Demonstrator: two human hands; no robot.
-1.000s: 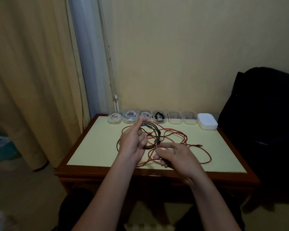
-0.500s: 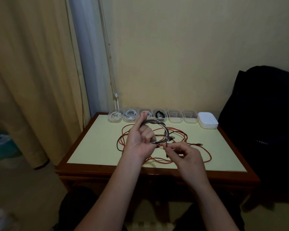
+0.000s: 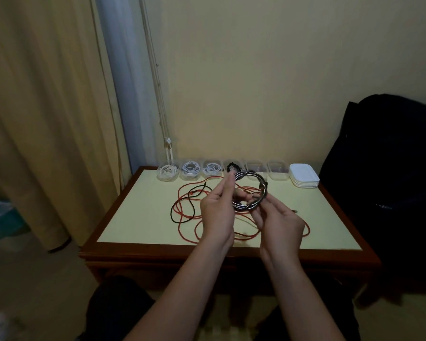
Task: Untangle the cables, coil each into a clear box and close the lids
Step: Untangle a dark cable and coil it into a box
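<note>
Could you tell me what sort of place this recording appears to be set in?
Probably a room in a home: a small wooden table stands against a plain wall, with a floor-length curtain to its left.

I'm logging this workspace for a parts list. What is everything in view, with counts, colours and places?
table: one, pale yellow top with brown rim, centre
boxes: six, clear, in a row along the table's back edge
white cables: three, coiled, one in each of the three leftmost boxes
boxed cable: one, black, fourth box from the left
lids: one stack, white, right end of the row
coil: one, grey and black, held above the table
red cable: seemingly one, loose on the table
thin cable: one, black, tangled with the red, left side
curtain: one, tan, far left
bag: one, black, right of the table
left hand: pinches the coil's top
right hand: grips the coil's lower right
</note>
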